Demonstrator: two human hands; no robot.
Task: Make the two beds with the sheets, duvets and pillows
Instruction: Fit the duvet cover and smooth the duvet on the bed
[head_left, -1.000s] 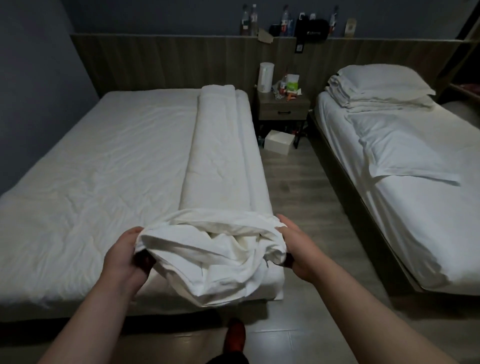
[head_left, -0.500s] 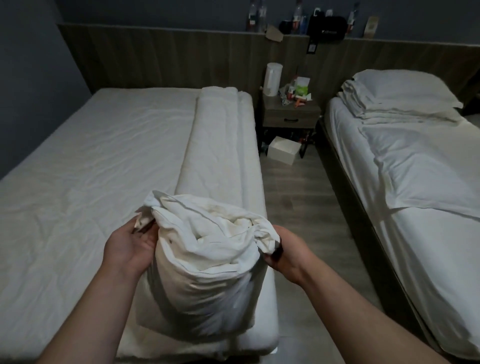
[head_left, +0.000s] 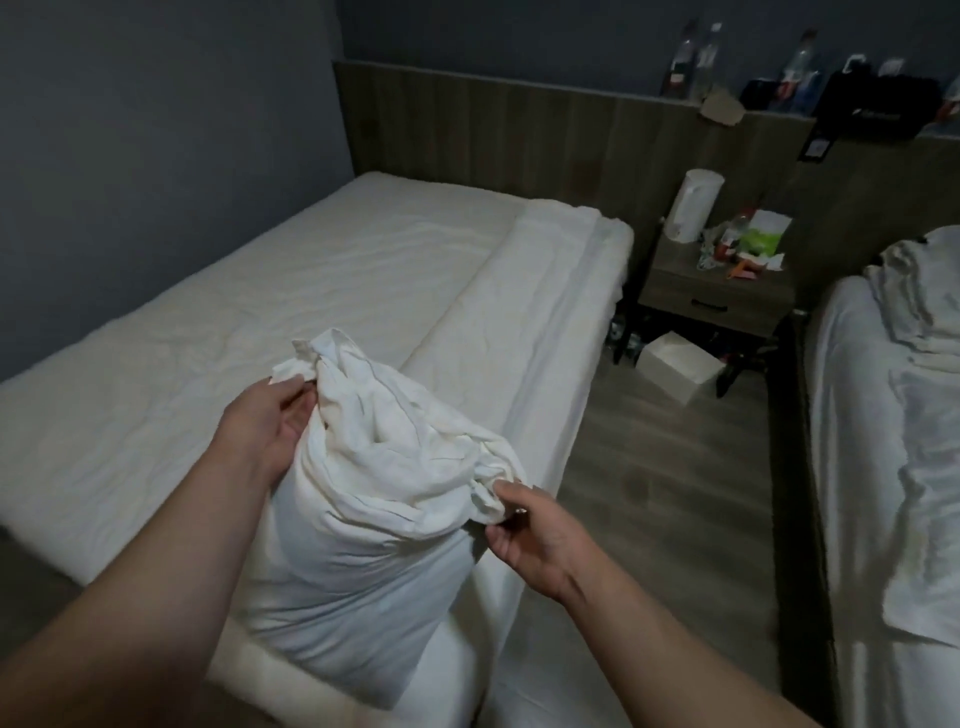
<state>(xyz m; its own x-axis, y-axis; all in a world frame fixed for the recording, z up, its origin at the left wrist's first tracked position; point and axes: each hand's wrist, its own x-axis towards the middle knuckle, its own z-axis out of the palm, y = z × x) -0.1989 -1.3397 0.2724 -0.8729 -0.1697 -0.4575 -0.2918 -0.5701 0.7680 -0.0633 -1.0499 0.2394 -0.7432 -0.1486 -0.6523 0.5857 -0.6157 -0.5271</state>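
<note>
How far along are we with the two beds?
Done: the left bed looks sheeted, though wrinkled. In hand: the left hand and right hand grip the bunched end of the duvet; the rest lies folded along that bed's right edge. Left: spread it; no pillow shows there. The right bed holds rumpled linen and a folded pile.

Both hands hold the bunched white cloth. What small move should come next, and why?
Probably draw the hands apart to spread the bunched duvet end. The left hand and right hand each pinch a corner, the cloth is crumpled between them, and the rest lies rolled along the right edge of the bed.
</note>
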